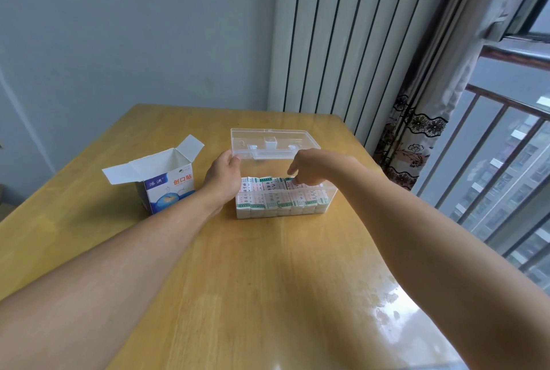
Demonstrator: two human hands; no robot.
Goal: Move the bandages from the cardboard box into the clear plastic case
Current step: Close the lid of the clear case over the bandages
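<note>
Bandages [279, 195] fill the clear case [329, 201], standing packed in rows that reach from its left wall to its right wall; their white wrappers carry green and red print. Case sits near the middle of the surface [238, 295], somewhat toward the far edge. Its lid [273, 143] is raised and tilted back, hinged along the far side of the case.

Left hand [223, 176] rests at the left end of the case, thumb touching the lower left corner of the lid, palm against the case's left wall. Whether its fingers curl round the wall cannot be told, as they are hidden behind the hand.

Right hand [312, 170] hovers over the right half of the case, fingers bent downward with the tips on the tops of the bandages in the back row. Whether the tips pinch a bandage or only touch it cannot be told.

Cardboard box [166, 185] stands upright to the left of the case, near the left edge of the surface, apart from the case and just beside the left forearm. Its top flaps are open; nothing of its contents shows.

Beyond the far right corner of the surface stand a white ribbed radiator [342, 42] and a patterned curtain [416, 131].
</note>
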